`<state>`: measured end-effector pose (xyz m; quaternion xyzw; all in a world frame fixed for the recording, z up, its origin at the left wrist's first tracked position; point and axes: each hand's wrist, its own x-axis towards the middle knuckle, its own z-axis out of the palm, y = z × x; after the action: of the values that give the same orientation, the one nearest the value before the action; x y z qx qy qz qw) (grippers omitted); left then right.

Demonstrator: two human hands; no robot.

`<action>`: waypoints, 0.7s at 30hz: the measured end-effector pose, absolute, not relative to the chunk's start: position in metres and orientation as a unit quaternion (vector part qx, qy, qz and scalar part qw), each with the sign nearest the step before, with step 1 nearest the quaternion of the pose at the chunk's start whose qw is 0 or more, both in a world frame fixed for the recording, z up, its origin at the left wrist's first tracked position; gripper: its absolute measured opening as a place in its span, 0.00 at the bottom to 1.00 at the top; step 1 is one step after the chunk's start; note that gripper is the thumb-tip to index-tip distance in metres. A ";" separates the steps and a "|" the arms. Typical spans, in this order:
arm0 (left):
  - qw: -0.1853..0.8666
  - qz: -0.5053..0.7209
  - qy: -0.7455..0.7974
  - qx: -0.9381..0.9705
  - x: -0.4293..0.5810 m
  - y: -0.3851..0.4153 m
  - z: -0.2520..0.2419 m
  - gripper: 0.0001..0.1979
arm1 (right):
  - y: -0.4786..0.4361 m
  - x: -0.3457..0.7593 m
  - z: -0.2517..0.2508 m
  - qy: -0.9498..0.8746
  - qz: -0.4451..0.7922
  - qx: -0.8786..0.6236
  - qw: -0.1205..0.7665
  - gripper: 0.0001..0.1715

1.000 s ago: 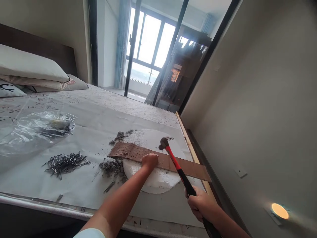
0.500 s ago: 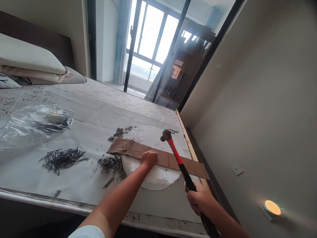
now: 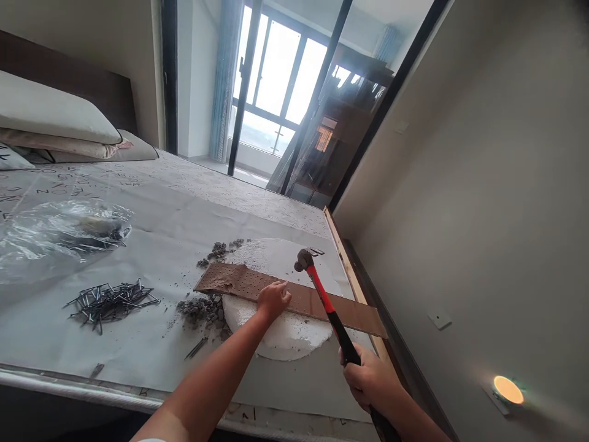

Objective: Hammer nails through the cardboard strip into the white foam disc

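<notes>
A long brown wooden strip (image 3: pixel 322 305), full of small holes at its left end, lies across a round white foam disc (image 3: pixel 280 325) on a paper-covered bed. My left hand (image 3: pixel 272 299) rests on the strip with its fingers pinched together, perhaps on a nail too small to make out. My right hand (image 3: pixel 370 379) grips the red-and-black handle of a claw hammer (image 3: pixel 322 298). The hammer's head hovers just above the strip, a little right of my left hand.
A heap of loose nails (image 3: pixel 110 301) lies to the left on the paper sheet (image 3: pixel 151 245). Grey rubble crumbs (image 3: pixel 202 307) sit beside the disc. A clear plastic bag (image 3: pixel 55 236) and pillows (image 3: pixel 55 120) lie further left. A grey wall (image 3: pixel 483 184) runs close along the right.
The hammer head rose slightly half a second ago and has dropped back toward the strip. My left hand stays on the strip. The camera view shifted a little.
</notes>
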<state>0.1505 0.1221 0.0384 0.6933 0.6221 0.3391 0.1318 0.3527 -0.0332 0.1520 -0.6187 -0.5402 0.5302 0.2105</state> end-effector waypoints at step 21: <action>0.256 0.550 0.548 0.576 0.130 0.100 0.070 0.18 | -0.043 0.343 0.116 -0.489 0.578 -0.620 0.205 0.12</action>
<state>0.1300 0.1004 0.0695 0.5757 0.5478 0.5503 0.2560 0.3426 -0.0432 0.1164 -0.6197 -0.4894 0.5781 0.2054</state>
